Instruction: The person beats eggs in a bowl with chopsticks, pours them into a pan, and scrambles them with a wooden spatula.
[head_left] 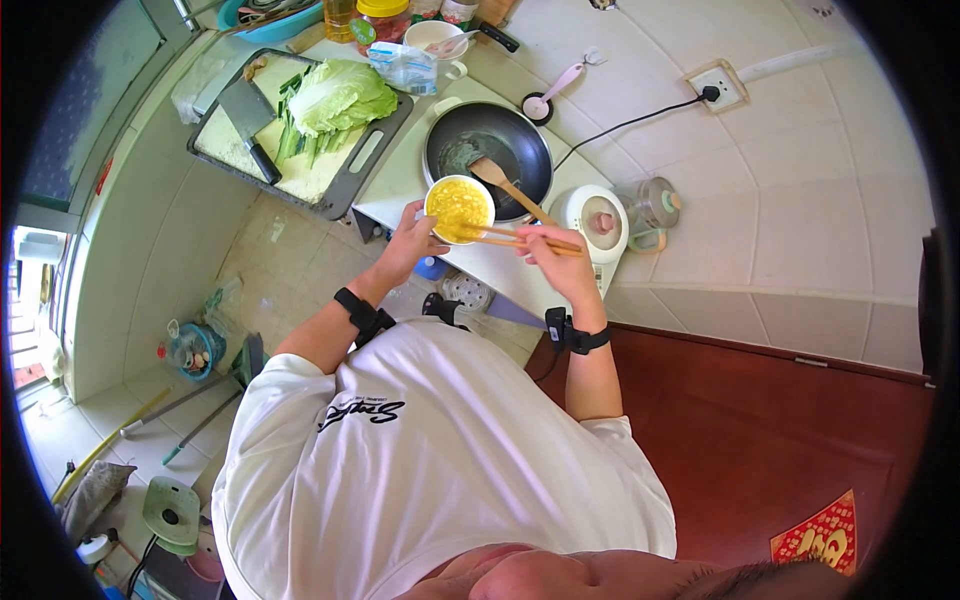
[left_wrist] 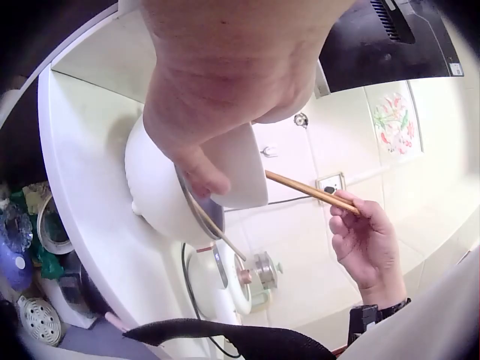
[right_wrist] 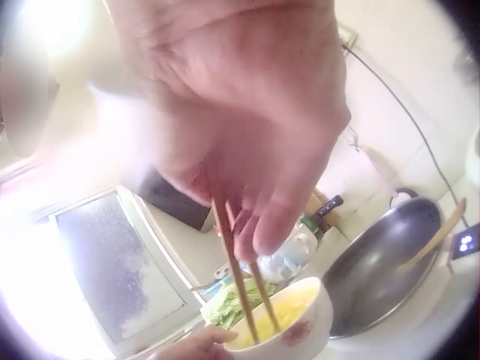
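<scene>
In the head view my left hand (head_left: 408, 244) grips a small white bowl (right_wrist: 307, 328) by its side. Yellow beaten egg (head_left: 458, 205) with a frothy surface fills much of it. My right hand (head_left: 556, 258) holds a pair of wooden chopsticks (head_left: 500, 237), whose tips dip into the egg. In the right wrist view the chopsticks slant down past the bowl's rim. Just beyond the bowl stands a dark frying pan (head_left: 520, 140) with a wooden spatula (head_left: 512, 188) leaning in it. The left wrist view shows the bowl's outside under my left thumb.
A white rice cooker (head_left: 588, 200) stands right of the pan. At left, a cutting board (head_left: 330, 200) bears a cleaver (head_left: 247, 112) and a cabbage (head_left: 340, 95). Behind are a white cup (head_left: 425, 35), jars and a plastic bag (head_left: 403, 66). A black cord (head_left: 630, 128) runs to the wall socket.
</scene>
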